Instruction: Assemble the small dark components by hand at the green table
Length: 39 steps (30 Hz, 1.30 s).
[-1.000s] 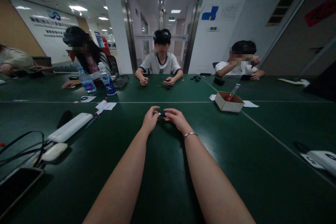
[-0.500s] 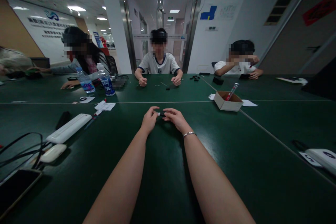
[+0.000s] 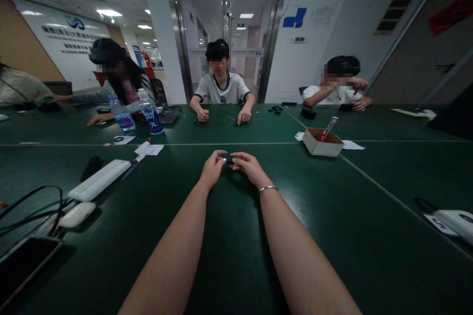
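And here we are at the green table (image 3: pixel 236 256), our left hand (image 3: pixel 212 168) pinching the silver end of a small black-and-silver piece (image 3: pixel 228 161), our right hand (image 3: pixel 249 166) closed on the black end! Both grips are narrow, and the piece lies between them over the table, too small for us to name. We wear a metal bracelet (image 3: pixel 268 188) on the right side. Off to our right stands an open box (image 3: pixel 322 148); to our left, two bottles (image 3: pixel 151 118) and a phone (image 3: pixel 26 267). Straight across, a person (image 3: pixel 221 89) sits facing us.
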Available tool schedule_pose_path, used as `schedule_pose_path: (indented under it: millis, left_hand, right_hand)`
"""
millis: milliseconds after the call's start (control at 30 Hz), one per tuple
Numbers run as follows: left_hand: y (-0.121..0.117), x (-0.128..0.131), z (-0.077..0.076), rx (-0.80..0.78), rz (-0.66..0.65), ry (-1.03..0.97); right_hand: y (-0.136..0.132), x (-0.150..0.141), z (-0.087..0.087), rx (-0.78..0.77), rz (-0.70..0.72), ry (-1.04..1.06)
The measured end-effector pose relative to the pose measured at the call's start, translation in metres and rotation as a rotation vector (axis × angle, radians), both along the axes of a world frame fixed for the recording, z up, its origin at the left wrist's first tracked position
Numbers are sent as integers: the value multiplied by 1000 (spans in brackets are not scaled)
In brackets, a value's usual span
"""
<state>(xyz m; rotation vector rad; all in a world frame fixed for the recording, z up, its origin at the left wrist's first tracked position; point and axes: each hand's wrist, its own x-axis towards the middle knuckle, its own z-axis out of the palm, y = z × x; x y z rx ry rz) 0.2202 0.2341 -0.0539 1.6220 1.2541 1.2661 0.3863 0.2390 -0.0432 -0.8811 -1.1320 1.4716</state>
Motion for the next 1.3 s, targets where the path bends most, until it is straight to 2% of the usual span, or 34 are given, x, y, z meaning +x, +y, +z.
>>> schedule_pose_path:
  millis: [133, 333, 800, 1000, 1300]
  left_hand:
    - [2, 0, -3, -10, -9, 5]
    - [-2, 0, 0, 23, 30, 33]
    - [-6, 2, 6, -31, 23, 29]
    - [-5, 2, 6, 37, 45, 33]
    - [-10, 3, 13, -25, 17, -7]
  right_hand:
    - [0, 0, 0, 0, -1, 2]
    - [2, 0, -1, 1, 3, -7]
    - [0, 1, 0, -2, 1, -16]
    - [0, 0, 1, -13, 1, -12]
    - [2, 0, -2, 8, 1, -9]
